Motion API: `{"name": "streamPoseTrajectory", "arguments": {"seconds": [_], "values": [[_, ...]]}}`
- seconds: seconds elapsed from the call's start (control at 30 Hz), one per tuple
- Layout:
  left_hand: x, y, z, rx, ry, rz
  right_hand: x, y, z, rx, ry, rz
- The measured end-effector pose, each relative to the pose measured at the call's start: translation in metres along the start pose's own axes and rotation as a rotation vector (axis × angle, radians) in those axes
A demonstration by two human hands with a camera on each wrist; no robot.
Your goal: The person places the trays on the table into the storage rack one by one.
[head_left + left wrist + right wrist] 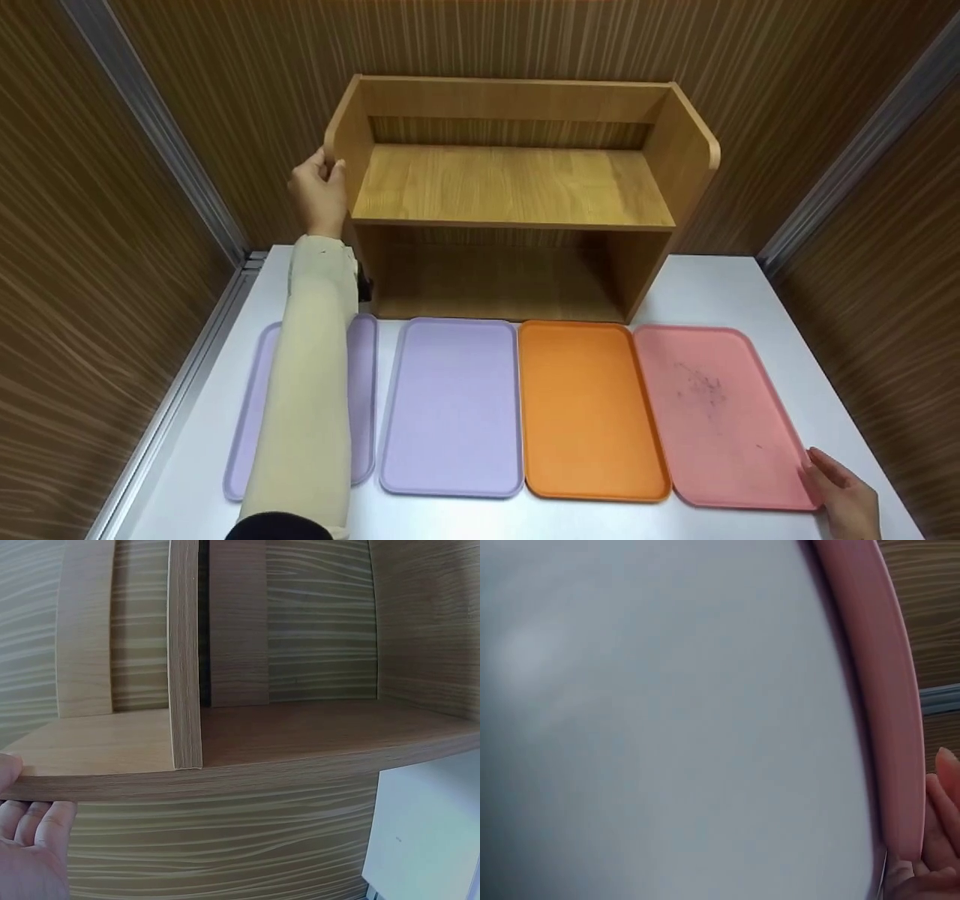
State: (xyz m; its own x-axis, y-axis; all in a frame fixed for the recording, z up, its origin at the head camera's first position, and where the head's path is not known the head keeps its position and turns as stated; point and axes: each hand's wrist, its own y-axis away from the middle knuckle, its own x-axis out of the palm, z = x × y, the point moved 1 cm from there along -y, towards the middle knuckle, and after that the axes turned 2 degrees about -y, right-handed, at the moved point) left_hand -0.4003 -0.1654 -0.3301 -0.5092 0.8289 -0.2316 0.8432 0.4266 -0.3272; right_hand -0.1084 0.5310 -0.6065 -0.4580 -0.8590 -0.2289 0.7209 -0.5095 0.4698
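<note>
My left hand (319,191) grips the front edge of the left side panel of a two-tier wooden desk shelf (514,187). In the left wrist view, the fingers (52,829) lie on one side of that panel and the thumb on the other. My right hand (847,491) is at the near right corner of a pink tray (724,420) with dark marks on it, pinching its rim. In the right wrist view, the tray's pink rim (889,712) runs down to the fingers (949,814), which are partly cut off by the frame.
An orange tray (592,412) and a lilac tray (454,409) lie beside the pink one on the white table (720,289). Another lilac tray (364,405) is partly hidden under my left sleeve. Wood-patterned walls (885,187) enclose the table.
</note>
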Motion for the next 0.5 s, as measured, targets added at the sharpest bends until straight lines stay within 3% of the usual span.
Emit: {"name": "streamPoseTrajectory", "arguments": {"seconds": [0.1, 0.23, 0.5], "values": [[0.0001, -0.0004, 0.0007, 0.006, 0.015, -0.002, 0.0015, -0.0042, 0.0001, -0.013, 0.208, -0.038], [0.0005, -0.0017, 0.0004, 0.015, 0.003, -0.01, 0.0028, -0.009, -0.0018, -0.036, 0.34, -0.089], [0.0003, -0.0026, -0.0006, 0.009, -0.023, -0.018, 0.0029, -0.0108, 0.0006, -0.109, 0.403, -0.106]]}}
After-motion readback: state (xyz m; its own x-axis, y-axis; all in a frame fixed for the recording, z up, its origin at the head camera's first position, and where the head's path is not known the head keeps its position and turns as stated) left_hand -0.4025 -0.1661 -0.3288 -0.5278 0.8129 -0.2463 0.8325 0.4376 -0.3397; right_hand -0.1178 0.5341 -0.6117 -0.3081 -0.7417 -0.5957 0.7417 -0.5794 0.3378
